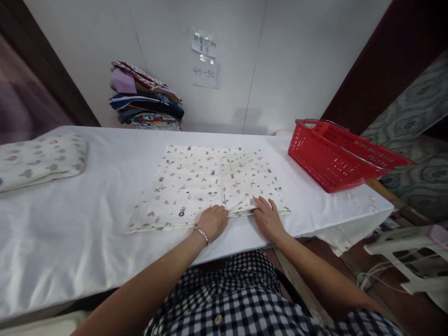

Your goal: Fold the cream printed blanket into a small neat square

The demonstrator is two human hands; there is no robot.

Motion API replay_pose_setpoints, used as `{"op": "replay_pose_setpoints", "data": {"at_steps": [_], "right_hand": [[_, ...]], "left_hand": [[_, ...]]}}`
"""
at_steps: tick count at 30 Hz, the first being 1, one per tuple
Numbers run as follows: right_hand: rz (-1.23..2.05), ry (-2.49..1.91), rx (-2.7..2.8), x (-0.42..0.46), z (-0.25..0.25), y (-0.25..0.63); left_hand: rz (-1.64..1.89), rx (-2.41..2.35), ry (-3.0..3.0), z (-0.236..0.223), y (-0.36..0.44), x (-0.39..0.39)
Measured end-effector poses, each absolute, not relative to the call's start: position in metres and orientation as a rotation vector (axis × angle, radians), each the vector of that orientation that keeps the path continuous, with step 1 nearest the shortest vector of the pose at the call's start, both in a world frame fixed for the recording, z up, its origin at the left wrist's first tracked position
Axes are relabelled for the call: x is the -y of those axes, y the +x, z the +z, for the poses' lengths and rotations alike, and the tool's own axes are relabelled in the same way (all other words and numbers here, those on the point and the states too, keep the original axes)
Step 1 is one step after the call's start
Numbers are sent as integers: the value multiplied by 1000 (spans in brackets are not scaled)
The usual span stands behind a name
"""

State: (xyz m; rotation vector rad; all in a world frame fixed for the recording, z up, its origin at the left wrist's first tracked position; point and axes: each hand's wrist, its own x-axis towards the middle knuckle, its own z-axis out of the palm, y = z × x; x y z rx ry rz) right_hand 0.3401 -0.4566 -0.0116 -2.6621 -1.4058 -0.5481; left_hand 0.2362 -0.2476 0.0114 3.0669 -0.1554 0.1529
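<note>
Long table [115, 261] under a glossy white cover [105, 200] (loosely wrinkled, chiefly at left). At its middle, a pale printed cloth [196, 186] lies spread nearly flat, its near edge close to the table's front; at far left, a folded spotted cloth [45, 156]; toward the right end, a red perforated basket [336, 161] stands upright.
</note>
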Motion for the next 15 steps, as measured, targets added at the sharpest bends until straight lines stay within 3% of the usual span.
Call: {"op": "replay_pose_setpoints", "data": {"at_steps": [15], "right_hand": [[-538,-2455,1484,502,-25,357]], "left_hand": [[230,196,3170,-2,234,253]]}}
